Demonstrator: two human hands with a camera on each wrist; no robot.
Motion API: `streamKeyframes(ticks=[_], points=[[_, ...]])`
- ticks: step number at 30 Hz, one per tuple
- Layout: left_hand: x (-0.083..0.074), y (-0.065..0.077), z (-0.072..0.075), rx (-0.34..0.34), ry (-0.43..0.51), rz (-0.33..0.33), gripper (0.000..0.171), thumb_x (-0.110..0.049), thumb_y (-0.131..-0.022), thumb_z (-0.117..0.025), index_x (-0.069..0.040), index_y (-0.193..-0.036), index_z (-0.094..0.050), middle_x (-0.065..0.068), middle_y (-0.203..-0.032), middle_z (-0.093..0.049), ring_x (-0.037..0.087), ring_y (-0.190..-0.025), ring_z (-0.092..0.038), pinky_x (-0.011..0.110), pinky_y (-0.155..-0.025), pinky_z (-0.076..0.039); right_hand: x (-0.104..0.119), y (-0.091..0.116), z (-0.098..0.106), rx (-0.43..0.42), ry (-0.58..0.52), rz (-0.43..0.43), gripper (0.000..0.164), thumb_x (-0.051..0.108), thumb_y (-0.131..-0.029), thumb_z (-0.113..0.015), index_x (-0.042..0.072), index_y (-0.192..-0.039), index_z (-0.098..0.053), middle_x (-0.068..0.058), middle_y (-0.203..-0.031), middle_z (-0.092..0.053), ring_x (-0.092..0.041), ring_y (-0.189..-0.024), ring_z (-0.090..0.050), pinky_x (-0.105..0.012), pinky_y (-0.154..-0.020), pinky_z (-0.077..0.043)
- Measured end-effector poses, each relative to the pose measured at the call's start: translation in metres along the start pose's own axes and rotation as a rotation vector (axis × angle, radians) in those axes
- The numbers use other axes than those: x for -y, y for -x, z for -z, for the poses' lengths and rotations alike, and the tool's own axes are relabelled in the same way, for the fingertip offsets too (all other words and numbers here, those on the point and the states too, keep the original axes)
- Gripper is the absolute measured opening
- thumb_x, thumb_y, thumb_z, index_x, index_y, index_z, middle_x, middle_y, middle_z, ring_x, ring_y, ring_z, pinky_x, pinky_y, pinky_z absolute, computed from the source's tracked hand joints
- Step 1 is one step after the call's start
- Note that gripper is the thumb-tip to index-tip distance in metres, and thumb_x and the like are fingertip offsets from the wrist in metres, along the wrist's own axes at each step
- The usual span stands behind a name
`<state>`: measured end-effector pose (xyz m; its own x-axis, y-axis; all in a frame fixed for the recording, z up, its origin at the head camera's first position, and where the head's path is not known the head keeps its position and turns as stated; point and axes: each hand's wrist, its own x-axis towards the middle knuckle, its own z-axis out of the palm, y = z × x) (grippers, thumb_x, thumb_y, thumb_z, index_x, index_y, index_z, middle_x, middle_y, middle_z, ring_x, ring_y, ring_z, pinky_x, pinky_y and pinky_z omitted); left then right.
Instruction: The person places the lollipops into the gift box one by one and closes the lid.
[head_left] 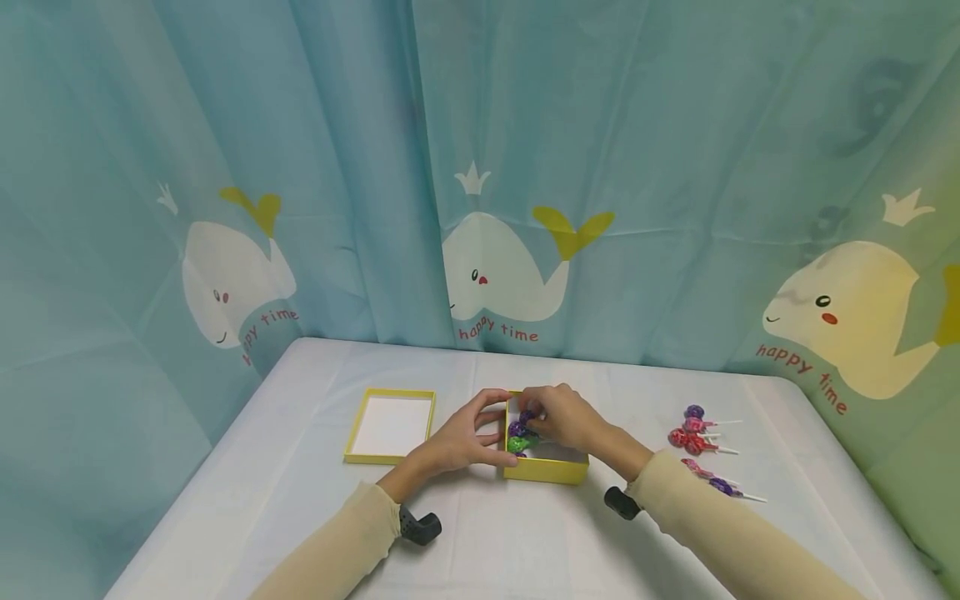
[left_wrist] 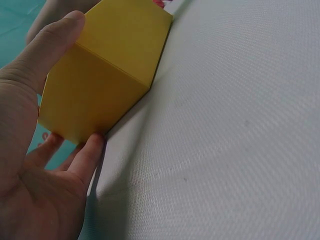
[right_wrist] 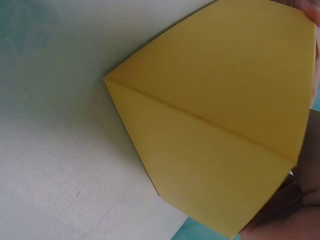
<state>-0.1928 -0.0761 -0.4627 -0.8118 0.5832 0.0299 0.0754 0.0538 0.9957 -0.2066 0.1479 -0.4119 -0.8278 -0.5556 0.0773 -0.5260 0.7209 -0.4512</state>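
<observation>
A yellow box (head_left: 546, 472) without its lid stands mid-table, and inside it lie lollipops, including a green one (head_left: 518, 444) and purple ones (head_left: 516, 429). My left hand (head_left: 461, 437) grips the left side of the box, thumb near its front corner and fingers farther back. In the left wrist view the thumb and fingertips touch the yellow walls. Over the box's inside, my right hand (head_left: 562, 418) pinches a purple lollipop (head_left: 528, 415), its stick mostly hidden by the fingers. The right wrist view is mostly filled by the box's outer walls (right_wrist: 200, 115).
Left of the box lies a yellow-rimmed lid (head_left: 351, 457) with its white inside up. Several red, pink and purple lollipops (head_left: 696, 447) lie at the right, sticks pointing right. A blue whale-print curtain (head_left: 360, 275) hangs behind the white table (head_left: 480, 550).
</observation>
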Motion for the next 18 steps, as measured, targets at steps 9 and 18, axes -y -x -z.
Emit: streamKeyframes(ticks=[9,18], points=[[0.0013,0.0004,0.0002,0.004,-0.001,-0.005,0.092,-0.006,-0.08,-0.089,-0.016,-0.154,-0.036,0.007,-0.162,-0.031,0.031,-0.149,-0.035,0.034,-0.111,-0.049,-0.0031,-0.0035,-0.0047,0.029,0.021,0.068,0.018,-0.002,-0.087,-0.078,0.01,-0.101,-0.073,-0.004,-0.092,-0.075,-0.021,-0.086,-0.072,-0.038,-0.075,-0.063],[0.0024,0.0001,0.0002,0.0,0.001,-0.003,0.092,-0.005,-0.079,-0.089,-0.017,-0.154,-0.037,0.006,-0.162,-0.031,0.03,-0.149,-0.035,0.034,-0.111,-0.049,-0.0003,-0.004,-0.008,0.031,0.05,0.019,0.018,0.002,-0.088,-0.08,0.012,-0.101,-0.075,-0.003,-0.093,-0.075,-0.018,-0.084,-0.07,-0.04,-0.072,-0.064]])
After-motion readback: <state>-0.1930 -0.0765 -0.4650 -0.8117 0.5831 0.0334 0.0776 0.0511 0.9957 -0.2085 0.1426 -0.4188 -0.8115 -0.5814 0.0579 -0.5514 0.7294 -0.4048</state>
